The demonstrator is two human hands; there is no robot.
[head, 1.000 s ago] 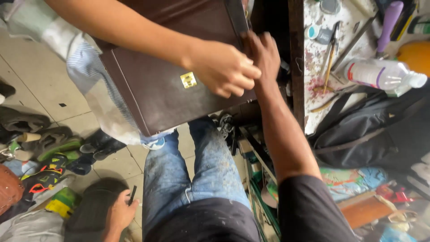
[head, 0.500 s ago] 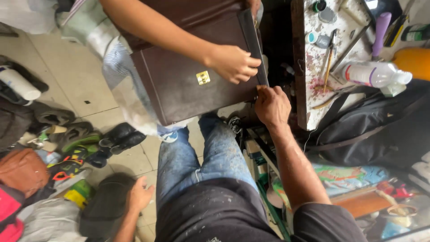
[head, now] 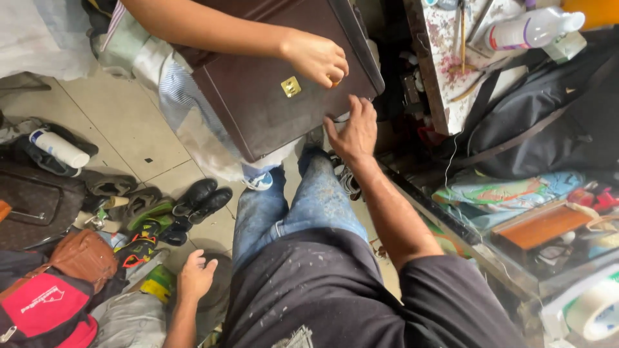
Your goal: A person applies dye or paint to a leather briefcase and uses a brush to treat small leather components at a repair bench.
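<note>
Right hand (head: 353, 132), centre of the frame, just above the knees: arm extended up the frame from the lower right, black short sleeve at the shoulder, forearm bare, wrist straight. The fingers (head: 361, 108) are spread and point toward the top edge, thumb out to the left. Left hand (head: 195, 277), lower left: forearm rising from the bottom edge, fingers loosely curled, apparently holding nothing, though the palm faces away.
</note>
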